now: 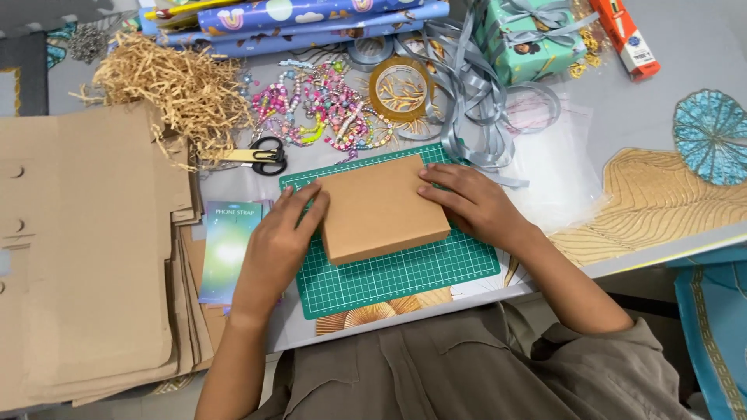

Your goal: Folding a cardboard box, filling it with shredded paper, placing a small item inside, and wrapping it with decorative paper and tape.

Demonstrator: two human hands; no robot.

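Observation:
A closed brown cardboard box (381, 208) lies flat on a green cutting mat (405, 272) near the table's front edge. My left hand (278, 241) presses against the box's left side, fingers spread along its edge. On the box's right edge rests my right hand (471, 204), with the fingers laid on the top corner. Both hands hold the box between them.
A stack of flat brown cardboard (85, 249) lies at the left. Behind the mat are black-handled scissors (264, 155), paper shred (175, 82), colourful beads (327, 105), a tape roll (401, 87), grey ribbon (467, 101), rolls of wrapping paper (311, 19), a wrapped teal gift (533, 43) and clear plastic bags (552, 167).

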